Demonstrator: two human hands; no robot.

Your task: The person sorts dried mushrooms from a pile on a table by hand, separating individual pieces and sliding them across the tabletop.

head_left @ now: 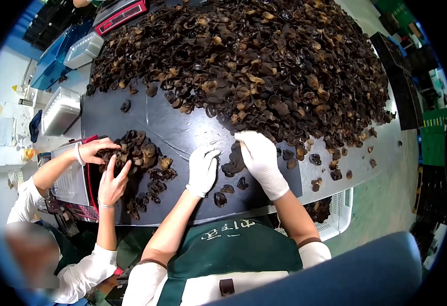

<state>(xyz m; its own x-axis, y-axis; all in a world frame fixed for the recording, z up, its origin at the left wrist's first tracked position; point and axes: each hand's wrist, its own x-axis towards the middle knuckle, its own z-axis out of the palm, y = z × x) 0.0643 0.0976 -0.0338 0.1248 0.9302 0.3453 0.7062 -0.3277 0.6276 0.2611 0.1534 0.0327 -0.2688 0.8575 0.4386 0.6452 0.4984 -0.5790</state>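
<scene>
Both my hands wear white gloves over the dark tabletop (116,115), in front of a big heap of wood ear mushrooms (264,66). My left hand (203,170) is closed, its fingers curled in; whatever they may hold is hidden. At the near edge of the heap, my right hand (259,155) has its thumb and fingers pinched together, and I cannot make out anything in the pinch. Between the two hands lies a dark clump of wood ear (234,162). Several loose wood ear pieces (220,199) rest close to my wrists.
At left, a co-worker's hands (112,186) handle a pile of wood ears (139,153) beside a red scale (88,191). Clear plastic trays (61,111) are stacked at the far left. Another red scale (121,16) stands at the back. A white basket (341,214) sits below the table's near edge.
</scene>
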